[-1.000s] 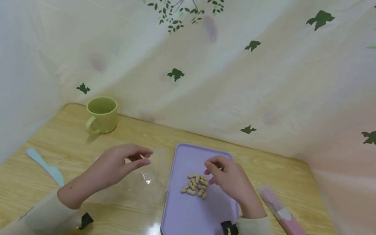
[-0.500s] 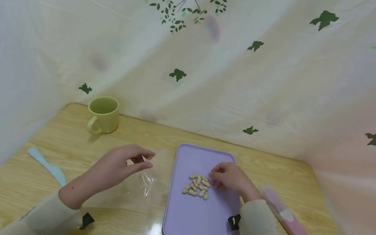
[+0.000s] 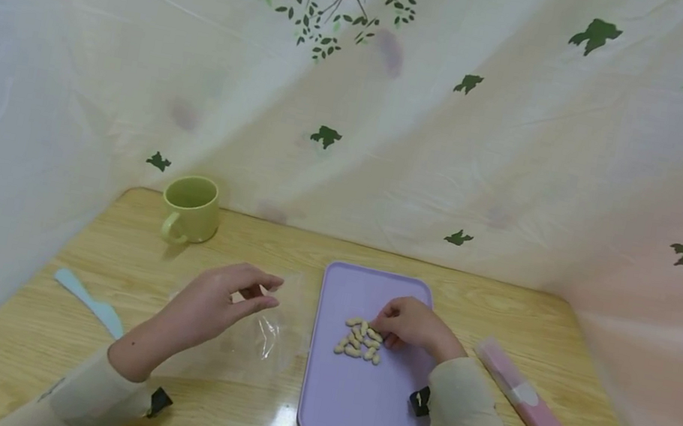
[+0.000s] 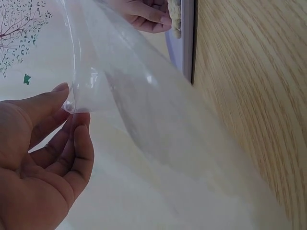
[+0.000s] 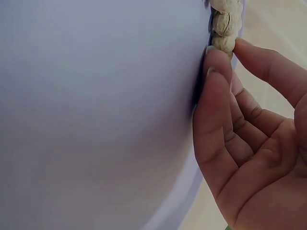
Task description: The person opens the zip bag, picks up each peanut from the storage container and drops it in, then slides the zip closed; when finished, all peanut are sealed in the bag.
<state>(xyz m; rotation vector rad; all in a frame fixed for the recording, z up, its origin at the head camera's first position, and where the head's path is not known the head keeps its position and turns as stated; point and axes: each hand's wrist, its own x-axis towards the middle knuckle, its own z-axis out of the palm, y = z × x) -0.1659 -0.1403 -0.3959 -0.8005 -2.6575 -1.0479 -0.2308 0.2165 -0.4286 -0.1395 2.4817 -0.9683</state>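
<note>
The clear plastic bag point(image 3: 268, 333) has edges too faint to trace, and the left hand point(image 3: 216, 301) covers part of it while pinching its rim between thumb and fingers. The right hand point(image 3: 414, 325), thumb and fingertips pinching one peanut point(image 5: 223, 40), hides the two o'clock side of the cluster of peanuts point(image 3: 355, 339); roughly a dozen show, their exact count unclear. They lie at ten o'clock from the middle of one purple tray point(image 3: 374, 417). From the left hand, one green mug point(image 3: 191, 209) stands at eleven o'clock; one blue knife point(image 3: 89, 300), its tip meeting the forearm's outline, lies at nine. One pink case point(image 3: 529, 410), contents indiscernible, lies at the tray's three o'clock.
</note>
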